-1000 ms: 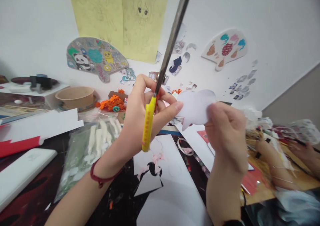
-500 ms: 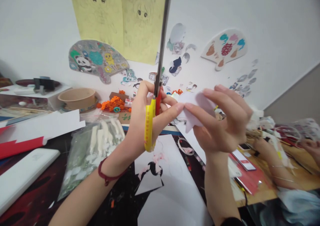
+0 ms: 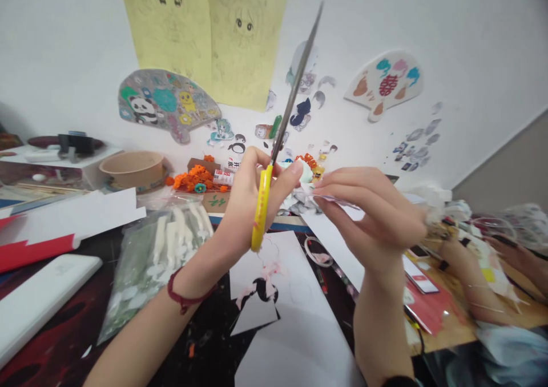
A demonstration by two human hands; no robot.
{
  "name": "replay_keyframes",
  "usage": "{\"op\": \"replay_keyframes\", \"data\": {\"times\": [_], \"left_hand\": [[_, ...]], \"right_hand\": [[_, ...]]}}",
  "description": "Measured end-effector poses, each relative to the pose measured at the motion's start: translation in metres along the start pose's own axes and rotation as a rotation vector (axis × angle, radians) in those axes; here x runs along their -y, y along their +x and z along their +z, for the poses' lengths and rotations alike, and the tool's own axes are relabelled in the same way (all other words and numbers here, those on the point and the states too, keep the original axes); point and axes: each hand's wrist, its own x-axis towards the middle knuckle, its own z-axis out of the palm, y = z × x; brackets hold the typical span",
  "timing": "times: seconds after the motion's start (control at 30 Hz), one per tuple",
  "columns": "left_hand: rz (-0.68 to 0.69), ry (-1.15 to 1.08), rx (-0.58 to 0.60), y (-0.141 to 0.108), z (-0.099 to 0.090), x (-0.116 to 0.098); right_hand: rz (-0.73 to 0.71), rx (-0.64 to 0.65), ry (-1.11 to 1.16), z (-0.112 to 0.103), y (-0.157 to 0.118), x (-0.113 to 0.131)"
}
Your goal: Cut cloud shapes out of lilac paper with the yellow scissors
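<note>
My left hand (image 3: pixel 245 204) is closed around yellow-handled scissors (image 3: pixel 262 209), whose long metal blades point up and to the right, apparently together. Opposite it, my right hand (image 3: pixel 379 207) pinches a small piece of white paper (image 3: pixel 342 203) between thumb and fingertips, seen nearly edge-on. A short gap lies between the hands, and the blades are apart from the paper. Below, white paper sheets (image 3: pixel 299 324) lie on the dark table, with a black-and-pink drawing (image 3: pixel 265 290) on a cut piece.
Left of my arm lies a clear plastic bag (image 3: pixel 149 267) with pale pieces, beside a white slab-like case (image 3: pixel 47 301). Orange flowers (image 3: pixel 194 178) and a round tan bowl (image 3: pixel 132 167) stand near the wall. At right, another person's arm (image 3: pixel 468 278) rests near a phone (image 3: pixel 422 275).
The scissors have tilted to the right. My right hand has turned and lowered slightly, so the paper shows edge-on, and the hands have moved a little apart.
</note>
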Motion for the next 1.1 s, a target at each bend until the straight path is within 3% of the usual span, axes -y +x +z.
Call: {"op": "replay_keyframes", "data": {"times": [0.1, 0.17, 0.4, 0.53, 0.67, 0.73, 0.8, 0.9, 1.0, 1.1], "left_hand": [[0.145, 0.104, -0.049, 0.0, -0.004, 0.001], [0.168, 0.098, -0.02, 0.001, -0.007, 0.0], [-0.102, 0.114, 0.18, 0.005, -0.015, -0.009], [-0.219, 0.012, 0.332, 0.002, -0.016, -0.016], [-0.319, -0.042, 0.302, -0.002, -0.012, -0.019], [-0.31, -0.053, 0.246, -0.002, -0.01, -0.018], [-0.296, -0.075, 0.183, -0.001, -0.008, -0.014], [-0.247, -0.108, 0.084, 0.003, -0.01, -0.006], [-0.241, -0.179, 0.09, 0.007, -0.012, 0.0], [-0.283, -0.297, 0.064, 0.008, -0.012, 0.002]], "right_hand": [[0.236, 0.104, 0.176, -0.005, 0.0, 0.002], [0.341, 0.167, 0.216, -0.008, 0.0, 0.003], [0.556, 0.351, 0.324, -0.015, 0.004, 0.003], [0.707, 0.39, 0.427, -0.016, 0.006, 0.001], [0.762, 0.433, 0.473, -0.014, 0.006, -0.003], [0.729, 0.384, 0.428, -0.011, 0.003, -0.007], [0.601, 0.205, 0.305, -0.008, 0.0, -0.012], [0.188, 0.032, 0.02, -0.004, -0.004, -0.02], [-0.05, 0.037, -0.243, 0.0, -0.005, -0.022], [-0.133, 0.047, -0.365, 0.009, -0.005, -0.018]]}}
